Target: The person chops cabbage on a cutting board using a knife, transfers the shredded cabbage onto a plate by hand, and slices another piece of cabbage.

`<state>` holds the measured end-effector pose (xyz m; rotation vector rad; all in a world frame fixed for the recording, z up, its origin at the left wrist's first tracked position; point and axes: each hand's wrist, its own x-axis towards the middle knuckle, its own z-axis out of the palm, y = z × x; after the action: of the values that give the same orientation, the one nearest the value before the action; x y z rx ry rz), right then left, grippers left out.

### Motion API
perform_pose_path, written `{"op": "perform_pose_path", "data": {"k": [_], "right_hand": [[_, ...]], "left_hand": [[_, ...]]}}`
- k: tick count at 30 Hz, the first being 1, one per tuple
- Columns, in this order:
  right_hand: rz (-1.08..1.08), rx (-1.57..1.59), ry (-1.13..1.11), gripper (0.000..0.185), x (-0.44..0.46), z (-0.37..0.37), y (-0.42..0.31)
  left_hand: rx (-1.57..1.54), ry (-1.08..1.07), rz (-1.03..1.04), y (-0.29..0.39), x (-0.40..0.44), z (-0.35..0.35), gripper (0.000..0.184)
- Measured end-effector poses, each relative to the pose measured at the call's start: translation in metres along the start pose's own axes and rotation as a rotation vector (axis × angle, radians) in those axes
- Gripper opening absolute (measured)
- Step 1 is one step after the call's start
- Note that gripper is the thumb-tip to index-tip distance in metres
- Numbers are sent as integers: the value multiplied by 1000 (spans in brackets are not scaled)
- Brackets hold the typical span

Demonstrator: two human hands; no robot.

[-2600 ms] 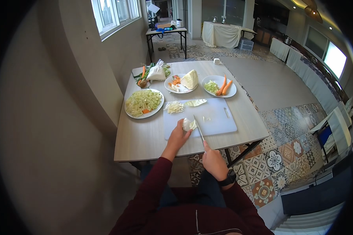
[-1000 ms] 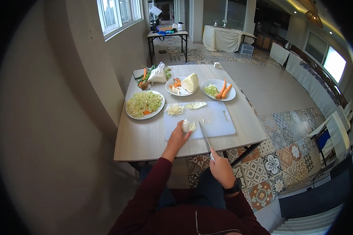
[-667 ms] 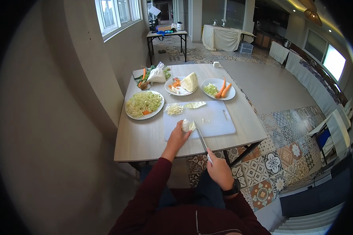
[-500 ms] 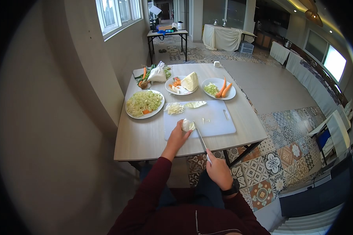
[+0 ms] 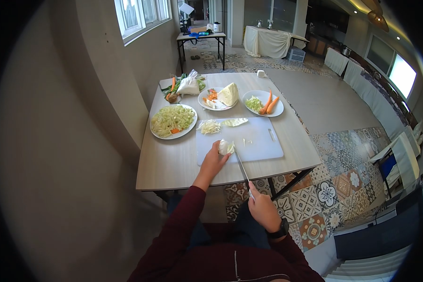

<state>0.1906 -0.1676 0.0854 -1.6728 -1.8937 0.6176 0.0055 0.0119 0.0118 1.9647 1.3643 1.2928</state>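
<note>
My left hand [image 5: 213,160] is closed on a pale piece of cabbage [image 5: 226,147], pressing it to the white cutting board [image 5: 263,148]. My right hand [image 5: 264,210] is wrapped round the handle of a knife [image 5: 242,168]. The blade's tip end meets the right side of the cabbage piece. Shredded cabbage [image 5: 209,126] is heaped at the board's upper left, with a flat cabbage leaf [image 5: 234,122] beside it. A few thin shreds [image 5: 247,141] lie right of the blade.
A plate of shredded cabbage [image 5: 173,121] stands left of the board. Behind are a plate with a cabbage wedge [image 5: 228,95], a plate with carrots [image 5: 269,103], and a plastic bag [image 5: 188,86] among vegetables. A wall [image 5: 98,117] runs close on the left.
The view has tilted slightly, so the table's far part sits a little higher. Both hands keep their grips, and the knife stays against the cabbage piece with hardly any shift.
</note>
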Motion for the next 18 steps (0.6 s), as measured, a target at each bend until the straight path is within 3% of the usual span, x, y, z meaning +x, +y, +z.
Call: {"op": "perform_pose_path", "data": {"k": [18], "right_hand": [[-42,-76,-24,51,48,12,-3]], "left_hand": [[79,-72,70,-3,2,0,54]]}}
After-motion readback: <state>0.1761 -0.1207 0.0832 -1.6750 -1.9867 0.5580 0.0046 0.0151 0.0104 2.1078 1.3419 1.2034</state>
